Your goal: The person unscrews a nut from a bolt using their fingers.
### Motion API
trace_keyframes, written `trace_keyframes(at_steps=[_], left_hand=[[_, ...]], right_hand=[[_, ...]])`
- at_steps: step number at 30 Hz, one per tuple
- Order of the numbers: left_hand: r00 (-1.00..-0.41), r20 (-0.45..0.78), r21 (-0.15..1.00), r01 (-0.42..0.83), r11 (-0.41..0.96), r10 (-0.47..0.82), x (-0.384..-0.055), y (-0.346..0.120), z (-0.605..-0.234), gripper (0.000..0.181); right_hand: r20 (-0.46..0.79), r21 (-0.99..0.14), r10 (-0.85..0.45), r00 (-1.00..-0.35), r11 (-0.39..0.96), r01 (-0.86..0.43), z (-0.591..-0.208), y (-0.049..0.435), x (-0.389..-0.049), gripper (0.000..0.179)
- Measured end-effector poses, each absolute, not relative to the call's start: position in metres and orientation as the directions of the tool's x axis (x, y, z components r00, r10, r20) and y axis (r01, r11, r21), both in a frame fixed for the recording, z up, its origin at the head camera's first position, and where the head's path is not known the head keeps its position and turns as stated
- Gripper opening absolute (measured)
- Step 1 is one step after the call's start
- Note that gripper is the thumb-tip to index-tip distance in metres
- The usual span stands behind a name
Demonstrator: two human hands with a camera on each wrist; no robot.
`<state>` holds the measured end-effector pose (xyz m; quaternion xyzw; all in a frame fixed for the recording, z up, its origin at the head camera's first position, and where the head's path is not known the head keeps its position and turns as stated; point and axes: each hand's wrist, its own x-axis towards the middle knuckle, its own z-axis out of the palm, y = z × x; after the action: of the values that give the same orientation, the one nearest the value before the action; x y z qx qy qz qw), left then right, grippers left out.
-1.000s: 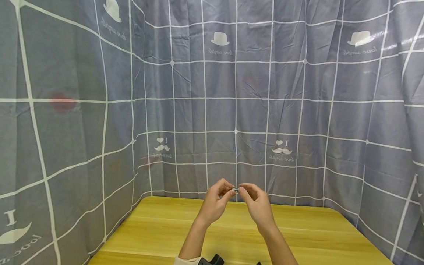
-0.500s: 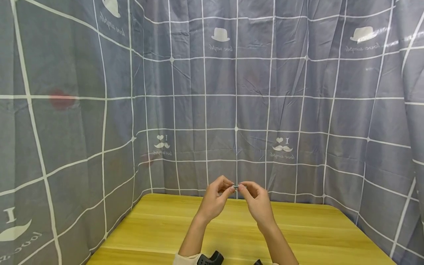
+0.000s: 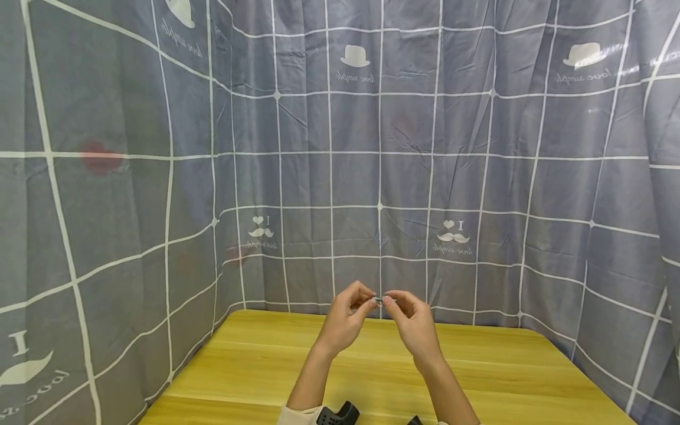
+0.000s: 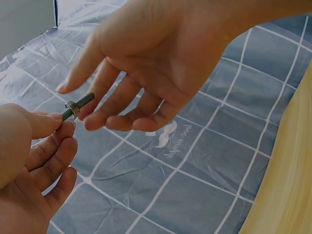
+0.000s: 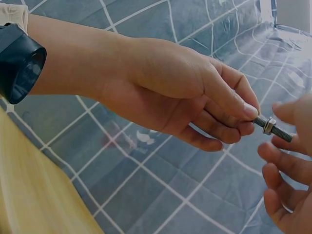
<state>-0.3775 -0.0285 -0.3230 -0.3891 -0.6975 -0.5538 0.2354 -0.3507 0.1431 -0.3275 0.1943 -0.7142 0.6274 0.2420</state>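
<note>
A small threaded bolt (image 4: 87, 98) with a metal nut (image 4: 71, 109) partway along it is held in the air between the hands. One end of the bolt (image 5: 282, 133) is pinched between the thumb and fingertips of my left hand (image 5: 180, 92), which hide that end. My right hand (image 4: 146, 73) surrounds the other end with loosely spread fingers; its thumb stands off the bolt, and whether the index finger touches it I cannot tell. In the head view, my left hand (image 3: 342, 321) and right hand (image 3: 417, 333) face each other, largely covering the bolt.
Below the hands lies a yellow wood-grain table (image 3: 265, 354). Grey curtains (image 3: 404, 177) with white grid lines hang behind it and along both sides. Black wrist-worn devices show at the left wrist (image 3: 340, 413) and right wrist (image 3: 414, 420).
The head view has tilted slightly, so the whole scene sits a little higher than a second ago. Both hands keep nearly the same pose around the bolt.
</note>
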Motion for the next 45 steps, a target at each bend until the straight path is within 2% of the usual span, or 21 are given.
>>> trace_keyframes(at_steps=[7,15,26,33,45], left_hand=[[-0.570,0.770,0.570,0.816,0.093,0.287,-0.3738,-0.0299,-0.3227,0.006],[-0.573,0.767,0.575,0.814,0.087,0.291,-0.3781,-0.0302,-0.3242,0.007],[-0.577,0.765,0.579,0.810,0.087,0.286,-0.3789,-0.0297,-0.3255,0.007],[-0.580,0.762,0.582,0.808,0.088,0.287,-0.3802,-0.0296,-0.3268,0.007],[-0.583,0.761,0.585,0.807,0.088,0.285,-0.3811,-0.0290,-0.3271,0.006]], right_hand=[[0.622,-0.778,0.010,-0.783,0.126,-0.616,-0.3307,0.1428,-0.3527,0.014],[0.624,-0.777,0.035,-0.781,0.141,-0.614,-0.3288,0.1429,-0.3519,0.026],[0.628,-0.770,0.015,-0.778,0.153,-0.619,-0.3301,0.1446,-0.3529,0.017],[0.607,-0.788,0.025,-0.794,0.149,-0.598,-0.3311,0.1439,-0.3539,0.023],[0.602,-0.791,0.016,-0.799,0.147,-0.593,-0.3296,0.1437,-0.3542,0.019]])
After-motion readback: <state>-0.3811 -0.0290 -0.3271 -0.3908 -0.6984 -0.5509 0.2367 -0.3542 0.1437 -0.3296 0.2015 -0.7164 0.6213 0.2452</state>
